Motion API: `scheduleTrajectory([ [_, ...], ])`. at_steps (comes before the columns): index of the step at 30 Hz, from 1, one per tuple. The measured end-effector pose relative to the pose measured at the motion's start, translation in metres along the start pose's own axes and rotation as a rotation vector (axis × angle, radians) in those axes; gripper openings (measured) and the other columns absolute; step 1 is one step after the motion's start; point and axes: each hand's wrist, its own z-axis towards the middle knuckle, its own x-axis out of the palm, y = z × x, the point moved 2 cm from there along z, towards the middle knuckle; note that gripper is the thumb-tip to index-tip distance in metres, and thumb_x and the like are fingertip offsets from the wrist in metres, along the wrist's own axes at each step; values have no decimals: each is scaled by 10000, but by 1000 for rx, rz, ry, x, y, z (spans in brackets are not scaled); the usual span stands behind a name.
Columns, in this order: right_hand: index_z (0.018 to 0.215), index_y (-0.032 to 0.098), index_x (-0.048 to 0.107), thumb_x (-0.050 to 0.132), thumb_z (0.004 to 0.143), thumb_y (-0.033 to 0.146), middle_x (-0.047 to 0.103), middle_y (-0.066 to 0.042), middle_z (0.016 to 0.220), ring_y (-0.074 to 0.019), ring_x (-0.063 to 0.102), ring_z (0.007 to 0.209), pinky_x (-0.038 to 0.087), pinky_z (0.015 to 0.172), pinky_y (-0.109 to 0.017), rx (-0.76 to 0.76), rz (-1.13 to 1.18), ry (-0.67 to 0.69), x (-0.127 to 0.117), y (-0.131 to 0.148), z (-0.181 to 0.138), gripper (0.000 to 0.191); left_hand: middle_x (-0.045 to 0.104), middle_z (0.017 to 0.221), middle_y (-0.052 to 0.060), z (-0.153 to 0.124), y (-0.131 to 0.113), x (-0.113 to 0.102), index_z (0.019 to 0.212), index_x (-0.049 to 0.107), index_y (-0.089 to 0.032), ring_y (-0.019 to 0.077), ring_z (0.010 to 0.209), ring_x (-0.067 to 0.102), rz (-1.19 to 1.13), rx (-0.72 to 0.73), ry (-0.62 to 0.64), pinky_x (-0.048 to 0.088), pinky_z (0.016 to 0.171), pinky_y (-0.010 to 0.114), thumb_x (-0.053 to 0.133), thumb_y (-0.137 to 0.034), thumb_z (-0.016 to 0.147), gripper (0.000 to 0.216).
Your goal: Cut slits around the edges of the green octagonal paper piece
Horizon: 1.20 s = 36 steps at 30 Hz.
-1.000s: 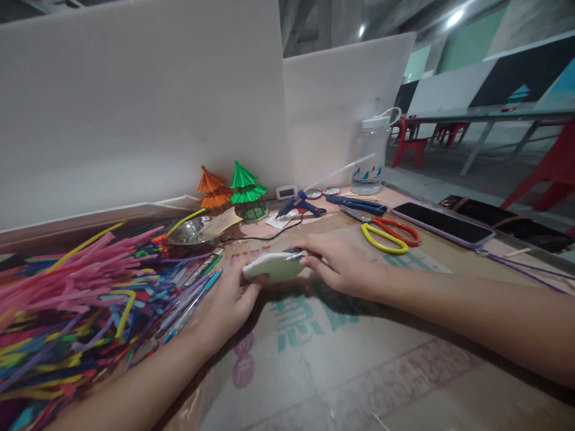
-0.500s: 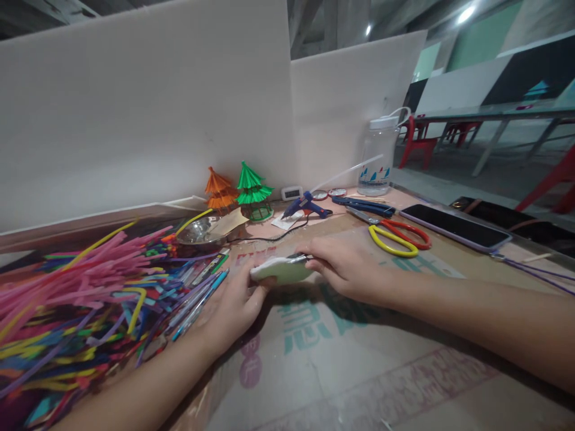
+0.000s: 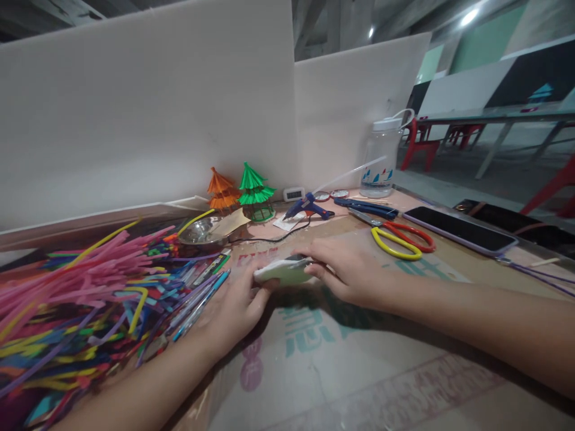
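Observation:
My left hand [image 3: 236,305] grips the near left end of a flat pale-green and white object [image 3: 283,271] held just above the cardboard-covered table [image 3: 359,371]. My right hand [image 3: 348,269] is closed on the object's right end, fingers pinched along its top edge near a small dark and metallic part I cannot make out. Both forearms reach in from the bottom of the view.
A big heap of coloured pipe cleaners and pens [image 3: 81,299] fills the left. Behind stand a metal bowl [image 3: 202,232], orange [image 3: 221,190] and green paper pagodas [image 3: 256,193], a blue glue gun [image 3: 308,207], scissors [image 3: 398,238], a phone [image 3: 458,230] and a clear bottle [image 3: 381,157]. White partition boards [image 3: 157,114] close the back.
The view has shifted slightly, so everything sits a little further right in the picture. Both hands keep the same hold on the pale-green object.

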Motion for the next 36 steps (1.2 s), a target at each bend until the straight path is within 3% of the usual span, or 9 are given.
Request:
scheduleTrajectory([
  [6, 1224, 130, 625, 430, 1027, 269, 737, -130, 1050, -225, 675, 959, 514, 801, -339, -37, -51, -12, 0, 2, 1, 310, 694, 1184, 82, -2, -4, -1, 1220, 614, -245, 256, 1092, 641, -8, -13, 7, 525, 899, 356, 578, -260, 896, 326],
  [12, 1133, 155, 670, 423, 1024, 272, 752, -103, 982, -208, 680, 856, 499, 717, -309, -22, -63, 3, 1, 0, 0, 294, 709, 1083, 58, -1, -4, 0, 1166, 630, -256, 243, 990, 661, -2, -38, 20, 530, 861, 350, 587, -268, 885, 284],
  [15, 1136, 165, 672, 444, 1018, 283, 754, -98, 994, -211, 685, 879, 513, 748, -318, -5, -21, -13, 1, 0, 0, 283, 705, 1053, 59, 0, -4, -1, 1156, 633, -259, 249, 1004, 653, -8, -36, 21, 523, 889, 366, 584, -284, 894, 268],
  [19, 1213, 177, 649, 458, 1009, 290, 746, -108, 1096, -229, 691, 961, 533, 808, -347, 112, 56, -82, 2, -6, 0, 302, 683, 1124, 84, 3, -3, 0, 1185, 613, -235, 255, 1077, 630, -54, -34, -42, 506, 941, 378, 575, -337, 923, 284],
  [27, 1181, 164, 675, 468, 995, 322, 748, -120, 1141, -253, 704, 1014, 551, 846, -391, 296, 188, -142, 12, -24, -5, 320, 674, 1105, 76, 4, 4, 5, 1266, 540, -207, 219, 933, 653, -232, -164, -82, 536, 812, 335, 576, -473, 933, 428],
  [36, 1192, 141, 687, 461, 994, 312, 757, -130, 1096, -252, 706, 978, 553, 826, -384, 212, 108, -118, 15, -24, -9, 347, 654, 1136, 66, 5, 7, 1, 1195, 576, -227, 214, 1023, 627, -134, -87, -56, 495, 874, 318, 553, -385, 957, 286],
])
